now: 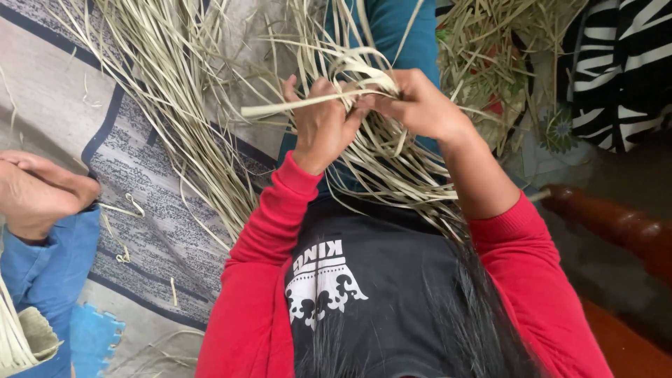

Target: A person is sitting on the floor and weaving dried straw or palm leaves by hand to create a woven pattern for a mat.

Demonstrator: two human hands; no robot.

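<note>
My left hand (322, 126) and my right hand (416, 105) meet in front of my chest, both closed on a bundle of pale dried leaf strips (364, 80). One flat strip sticks out to the left from between my fingers. The loose ends of the strips hang down over my lap (399, 175) and fan out. Red sleeves cover both my arms to the wrist.
Many more dried strips (175, 91) lie spread over a grey patterned mat (147, 203). Another person's foot (38, 192) and blue trouser leg rest at the left. A black-and-white striped cloth (623, 70) sits top right, with a reddish wooden rail (616, 224) below.
</note>
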